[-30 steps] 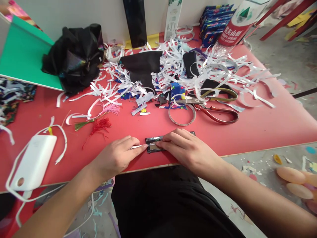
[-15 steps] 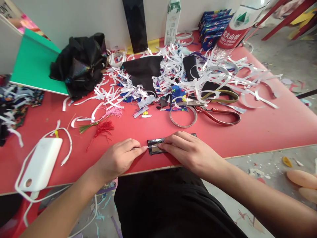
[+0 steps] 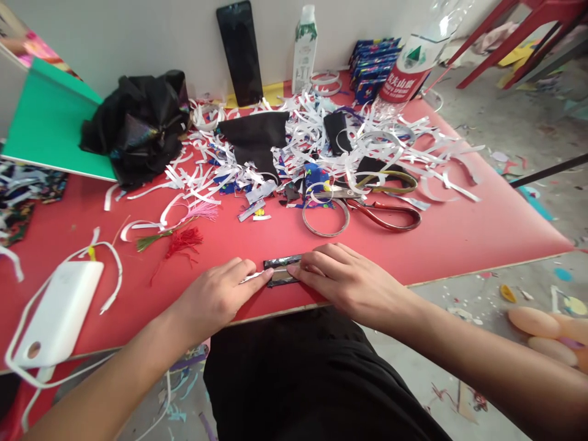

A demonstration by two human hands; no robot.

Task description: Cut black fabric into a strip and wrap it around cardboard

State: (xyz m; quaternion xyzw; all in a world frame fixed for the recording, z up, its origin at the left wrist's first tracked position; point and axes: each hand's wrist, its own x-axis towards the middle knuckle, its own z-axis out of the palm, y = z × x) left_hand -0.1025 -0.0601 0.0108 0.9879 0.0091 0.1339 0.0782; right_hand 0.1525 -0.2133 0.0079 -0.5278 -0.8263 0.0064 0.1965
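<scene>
On the red table edge before me lies a small flat piece with shiny black edges and a brown middle (image 3: 279, 275). A thin white strip (image 3: 252, 277) runs along it between both hands. My left hand (image 3: 225, 288) pinches the strip at the piece's left end, thumb and fingers closed. From the right, my right hand (image 3: 342, 275) presses its thumb and fingertips onto the piece, covering its right end; its fingers are bent together over the piece and strip. Beyond them lie scissors (image 3: 386, 215) with red and olive handles and a ring of tape (image 3: 325, 233).
White paper shreds (image 3: 321, 98) and black fabric scraps (image 3: 257, 138) spread across the back. A phone (image 3: 241, 55), a carton (image 3: 304, 52) and a water bottle (image 3: 404, 76) stand behind. A red tassel (image 3: 184, 241) and a white power bank (image 3: 62, 312) with cable lie left.
The view has shifted a little, so the table things appear further left. My left hand has slid slightly onto the piece's end, and more of the white strip shows behind its thumb.
</scene>
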